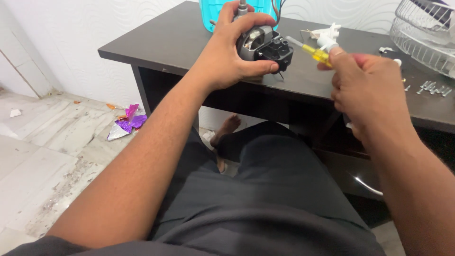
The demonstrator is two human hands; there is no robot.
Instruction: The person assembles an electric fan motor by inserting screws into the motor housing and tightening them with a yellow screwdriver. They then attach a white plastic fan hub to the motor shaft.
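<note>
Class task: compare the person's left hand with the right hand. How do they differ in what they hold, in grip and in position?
The left hand wraps round a grey and black fan motor, palm over it; the right hand pinches a slim yellow-handled screwdriver. The left hand sits farther from the camera, the right hand closer. The left hand steadies a bulky part, the right a thin tool. Both are bare and above the dark desk.

Dark desk (180, 42), dusty tiled floor (42, 156)

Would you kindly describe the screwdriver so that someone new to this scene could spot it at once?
Start at the dark desk, then find the grey motor gripped by the left hand. Just right of it, the right hand holds the screwdriver, the only thing there with a clear yellow handle.
</note>
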